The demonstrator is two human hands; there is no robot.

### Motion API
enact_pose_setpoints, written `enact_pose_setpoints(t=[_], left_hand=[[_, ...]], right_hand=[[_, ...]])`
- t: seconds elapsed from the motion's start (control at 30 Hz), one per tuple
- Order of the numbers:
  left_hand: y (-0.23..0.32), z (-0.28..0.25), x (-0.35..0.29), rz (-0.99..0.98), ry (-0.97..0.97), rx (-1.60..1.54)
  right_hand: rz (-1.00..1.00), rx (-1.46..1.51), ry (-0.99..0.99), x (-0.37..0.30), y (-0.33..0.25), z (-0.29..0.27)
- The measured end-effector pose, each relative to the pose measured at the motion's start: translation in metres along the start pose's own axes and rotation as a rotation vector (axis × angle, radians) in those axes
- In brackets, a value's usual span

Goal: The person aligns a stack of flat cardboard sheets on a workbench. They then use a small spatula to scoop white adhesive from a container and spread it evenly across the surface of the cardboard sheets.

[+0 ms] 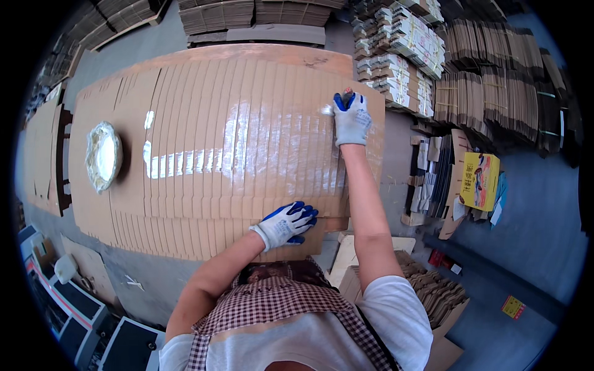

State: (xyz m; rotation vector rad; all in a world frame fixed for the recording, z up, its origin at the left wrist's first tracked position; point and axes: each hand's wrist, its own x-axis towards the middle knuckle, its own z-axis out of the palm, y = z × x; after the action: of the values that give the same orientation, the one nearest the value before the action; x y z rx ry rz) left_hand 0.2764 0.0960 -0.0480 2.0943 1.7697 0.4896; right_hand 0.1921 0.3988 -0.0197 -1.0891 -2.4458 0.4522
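Overlapping flat cardboard sheets (185,123) lie fanned across the table in a row of narrow strips. White, wet-looking glue (189,163) is smeared along them, with a clear sheen over the middle and right part. At the far right of the row, my right hand (352,120), in a white and blue glove, is closed round a brush (327,110). Its white-coated end meets the cardboard; most of the handle is hidden in the fist. My left hand (286,226), gloved alike, rests with fingers stretched on the near edge of the sheets. A bowl of white glue (105,156) sits on the cardboard at the left.
Bare wooden tabletop (278,52) shows along the far edge. Bundled cardboard stacks (495,93) and white printed cartons (402,80) stand at the right, near a yellow box (479,181). Another cardboard stack (260,15) is behind the table. A grey machine (74,309) stands at the lower left.
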Motion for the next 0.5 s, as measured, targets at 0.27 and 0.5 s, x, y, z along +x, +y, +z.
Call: enact_pose_setpoints(t=[0.27,0.5], left_hand=[[0.002,-0.008,-0.002,0.017,0.005,-0.006],[0.001,-0.005,-0.005,0.014,-0.009,0.018]], right_hand=[[-0.040,-0.069,-0.010,-0.007,-0.001,-0.022],[0.003,0.048,-0.132,-0.082,0.033,-0.060]])
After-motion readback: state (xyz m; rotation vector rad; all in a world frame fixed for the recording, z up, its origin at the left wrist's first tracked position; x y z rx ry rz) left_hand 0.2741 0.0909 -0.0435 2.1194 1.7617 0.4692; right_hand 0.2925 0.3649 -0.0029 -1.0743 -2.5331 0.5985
